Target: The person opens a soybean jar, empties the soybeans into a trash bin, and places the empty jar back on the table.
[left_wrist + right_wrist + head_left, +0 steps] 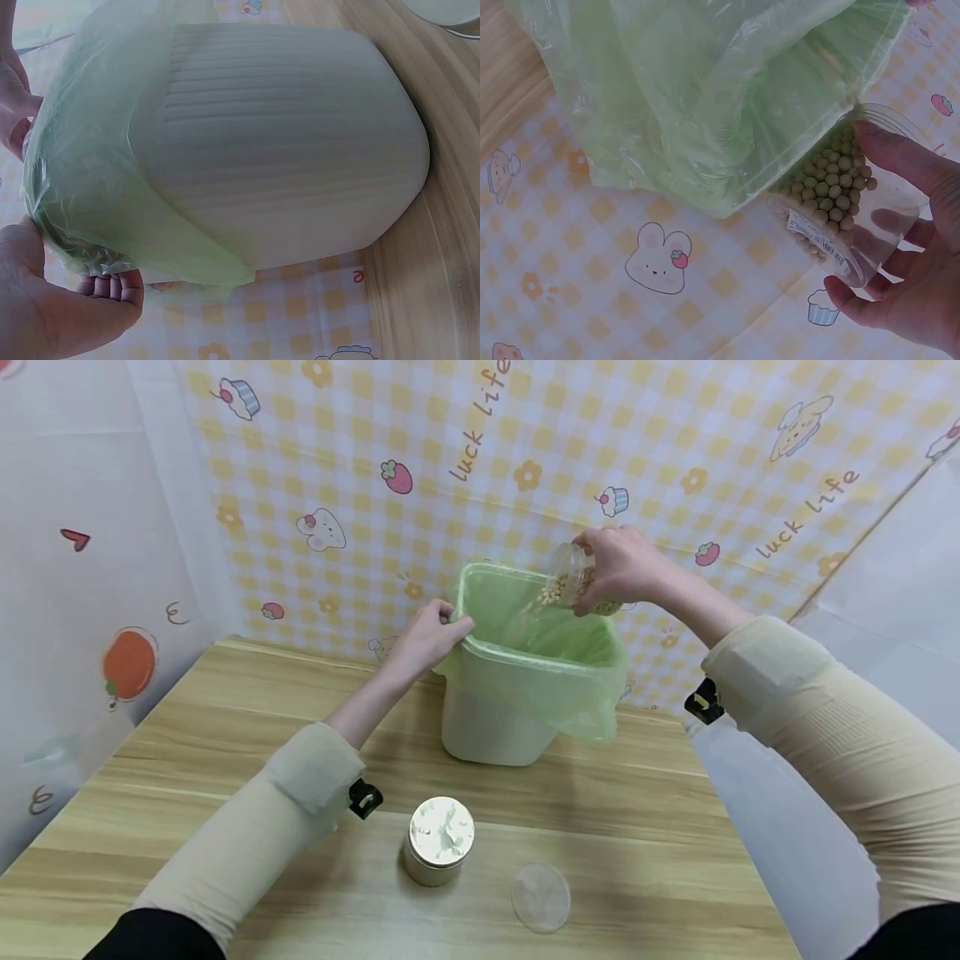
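Note:
My right hand (622, 564) grips a clear plastic jar (567, 562), tilted with its mouth over a waste bin (487, 722). Round, pale dried beans (829, 184) lie along the jar's lower side, some spilling from its mouth toward the bin's inside. A label shows on the jar's base in the right wrist view. A translucent green bin bag (577, 693) lines the bin and hangs over its rim. At the rim's left corner my left hand (429, 633) grips the bag, fingers curled over the edge. The bin's bottom is hidden from view.
A metal tin (438, 843) with a shiny top stands on the wooden table (315, 893), near the front. Right of it lies a clear round lid (542, 896). A checked, patterned cloth (345, 468) hangs close behind the bin.

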Motion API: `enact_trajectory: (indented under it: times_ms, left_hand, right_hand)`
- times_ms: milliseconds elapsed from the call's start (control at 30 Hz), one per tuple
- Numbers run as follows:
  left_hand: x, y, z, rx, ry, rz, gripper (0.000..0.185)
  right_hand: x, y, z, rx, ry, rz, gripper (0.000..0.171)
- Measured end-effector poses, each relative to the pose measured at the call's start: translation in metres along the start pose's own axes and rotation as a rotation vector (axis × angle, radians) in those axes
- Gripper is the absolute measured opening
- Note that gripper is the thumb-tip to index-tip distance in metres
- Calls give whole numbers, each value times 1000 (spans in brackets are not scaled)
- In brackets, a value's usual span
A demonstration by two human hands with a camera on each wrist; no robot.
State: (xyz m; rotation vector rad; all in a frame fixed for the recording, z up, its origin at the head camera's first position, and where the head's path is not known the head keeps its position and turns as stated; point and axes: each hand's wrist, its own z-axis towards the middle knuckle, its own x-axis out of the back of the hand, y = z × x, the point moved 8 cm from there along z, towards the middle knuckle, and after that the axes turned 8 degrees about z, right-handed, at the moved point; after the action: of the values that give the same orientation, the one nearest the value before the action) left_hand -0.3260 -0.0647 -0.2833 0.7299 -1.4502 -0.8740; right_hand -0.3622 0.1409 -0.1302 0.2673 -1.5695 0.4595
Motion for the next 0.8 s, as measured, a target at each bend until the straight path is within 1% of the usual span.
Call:
enact_trajectory:
  times_ms: [367, 800]
  left_hand:
    - [0, 1, 0, -8, 2, -3, 53]
    - [0, 1, 0, -11, 4, -10, 52]
  right_hand:
    - [0, -2, -1, 11, 10, 1, 93]
    - [3, -3, 0, 19, 9, -54, 97]
